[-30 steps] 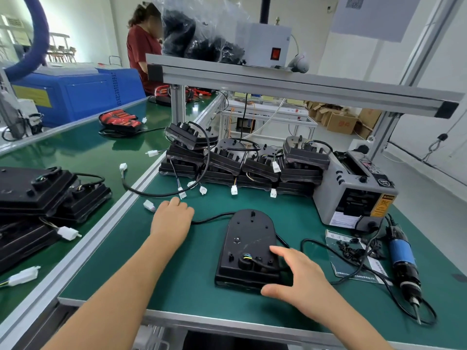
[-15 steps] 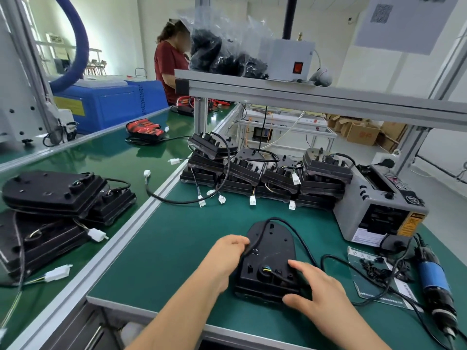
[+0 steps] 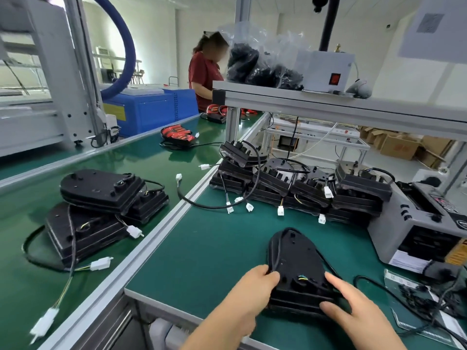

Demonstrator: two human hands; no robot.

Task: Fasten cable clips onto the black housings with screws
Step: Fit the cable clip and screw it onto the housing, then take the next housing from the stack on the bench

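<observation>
Worker in red (image 3: 202, 77) at a blue machine (image 3: 149, 109), blue hose (image 3: 129, 51) arching overhead; bagged parts (image 3: 257, 66) and switch box (image 3: 326, 72) on the shelf (image 3: 328, 104), grey dispenser (image 3: 394, 218) at right, cartons (image 3: 399, 147) behind.

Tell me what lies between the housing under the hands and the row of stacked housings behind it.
In the head view, bare green mat separates the housing from the stacked housings; only small white connectors lie near the stack.
</observation>
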